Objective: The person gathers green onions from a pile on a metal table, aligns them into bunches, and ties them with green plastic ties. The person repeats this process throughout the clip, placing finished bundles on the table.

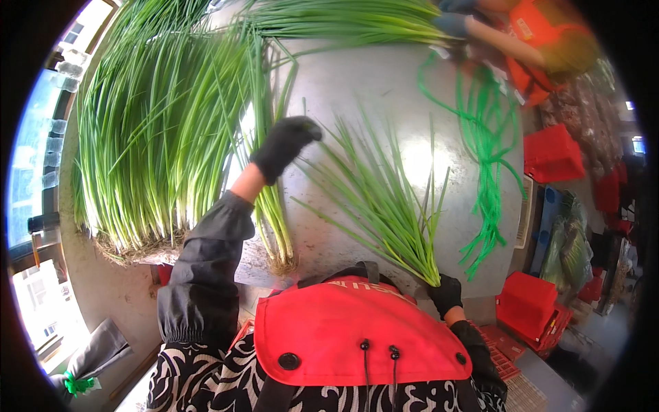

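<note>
My right hand (447, 294), in a black glove, is closed round the lower end of a bunch of green onions (405, 206). Their leaves fan out up and to the left over the metal table (357, 75). My left hand (285, 145), also black-gloved, is raised above a few green onions (274, 220) with muddy roots near the table's front edge. Its fingers are curled together, and whatever they may hold is hidden. A large heap of green onions (151, 137) with roots toward me covers the table's left side.
Green ties (487, 158) lie in a tangle on the table's right. At the far right a co-worker's gloved hand (453, 24) touches more green onions (343, 20). Red crates (527, 305) stand beyond the right edge. A window (38, 165) is at the left.
</note>
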Available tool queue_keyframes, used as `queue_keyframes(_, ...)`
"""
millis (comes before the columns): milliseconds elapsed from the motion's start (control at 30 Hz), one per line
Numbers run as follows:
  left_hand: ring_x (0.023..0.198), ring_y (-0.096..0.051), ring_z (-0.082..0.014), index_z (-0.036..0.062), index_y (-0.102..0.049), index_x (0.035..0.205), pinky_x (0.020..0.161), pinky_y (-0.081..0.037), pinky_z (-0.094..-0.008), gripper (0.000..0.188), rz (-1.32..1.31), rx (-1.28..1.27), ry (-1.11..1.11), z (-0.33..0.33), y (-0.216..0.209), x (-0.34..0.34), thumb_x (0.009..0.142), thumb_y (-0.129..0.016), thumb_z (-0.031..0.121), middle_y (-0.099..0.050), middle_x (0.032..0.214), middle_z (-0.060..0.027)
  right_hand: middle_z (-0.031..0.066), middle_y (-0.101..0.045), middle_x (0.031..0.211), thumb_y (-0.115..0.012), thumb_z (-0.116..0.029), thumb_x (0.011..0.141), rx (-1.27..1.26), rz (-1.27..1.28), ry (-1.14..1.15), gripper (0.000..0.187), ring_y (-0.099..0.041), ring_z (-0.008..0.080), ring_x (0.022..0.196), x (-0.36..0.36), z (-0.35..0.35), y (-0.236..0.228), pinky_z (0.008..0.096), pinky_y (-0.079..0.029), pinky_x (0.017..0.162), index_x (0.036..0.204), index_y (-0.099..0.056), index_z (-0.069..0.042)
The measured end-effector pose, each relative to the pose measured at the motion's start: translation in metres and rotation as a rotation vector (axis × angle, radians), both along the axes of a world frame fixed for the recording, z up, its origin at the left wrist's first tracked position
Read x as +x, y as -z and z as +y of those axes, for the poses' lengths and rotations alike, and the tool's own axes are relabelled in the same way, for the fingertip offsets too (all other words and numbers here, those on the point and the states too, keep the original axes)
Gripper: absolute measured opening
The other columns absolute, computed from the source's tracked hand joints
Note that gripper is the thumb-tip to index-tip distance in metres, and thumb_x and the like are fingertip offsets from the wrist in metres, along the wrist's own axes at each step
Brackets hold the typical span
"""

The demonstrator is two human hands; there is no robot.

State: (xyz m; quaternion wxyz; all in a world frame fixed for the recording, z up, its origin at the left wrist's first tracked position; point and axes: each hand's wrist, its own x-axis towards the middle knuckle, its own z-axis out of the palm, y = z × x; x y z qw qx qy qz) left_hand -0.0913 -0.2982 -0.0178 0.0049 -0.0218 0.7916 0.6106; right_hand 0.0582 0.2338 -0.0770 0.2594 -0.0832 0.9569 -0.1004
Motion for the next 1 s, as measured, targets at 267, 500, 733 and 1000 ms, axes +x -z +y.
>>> queue_keyframes(267,0.091,-0.064,-0.0309,0.0126,-0.068,0.109,0.082,-0.052,-0.0409,0.025,0.246,-0.597,0.455,0.145,0.025,-0.041,0.086,-0.060,0.020,-0.067,0.094,-0.0130,0.0175,-0.066,0.074,-0.066,-0.026,0.070,-0.014,0.043,-0.003,0.021,-0.064,0.0385,0.074,0.001,-0.002,-0.004,0.0480,-0.050,0.068,0.081,-0.069,-0.008)
queue_keyframes(500,0.087,-0.066,-0.0292,0.0161,-0.066,0.107,0.073,-0.051,-0.0433,0.024,0.200,-0.869,0.752,0.208,0.035,-0.045,0.085,-0.061,0.025,-0.066,0.092,-0.0086,0.0169,-0.066,0.074,-0.065,-0.030,0.071,0.008,0.025,0.049,0.024,-0.064,0.0383,0.073,0.001,-0.002,-0.001,0.0488,-0.050,0.068,0.082,-0.070,-0.009)
queue_keyframes(733,0.078,-0.066,-0.0280,0.0134,-0.067,0.083,0.066,-0.051,-0.0408,0.009,0.319,-0.787,0.560,0.208,0.040,-0.032,0.081,-0.062,0.020,-0.066,0.086,-0.0080,0.0168,-0.066,0.073,-0.064,-0.032,0.072,-0.003,0.092,0.014,0.024,-0.064,0.0382,0.073,0.006,0.006,0.011,0.0495,-0.050,0.067,0.081,-0.069,-0.010)
queue_keyframes(1000,0.071,-0.056,-0.0141,0.0035,-0.065,0.094,0.068,-0.048,-0.0321,0.018,-0.216,0.015,0.177,0.104,-0.061,-0.018,0.093,-0.060,0.021,-0.064,0.081,-0.0060,0.0164,-0.066,0.073,-0.064,-0.028,0.074,-0.022,0.048,0.018,0.020,-0.064,0.0379,0.072,0.004,-0.001,-0.002,0.0492,-0.050,0.067,0.080,-0.069,-0.009)
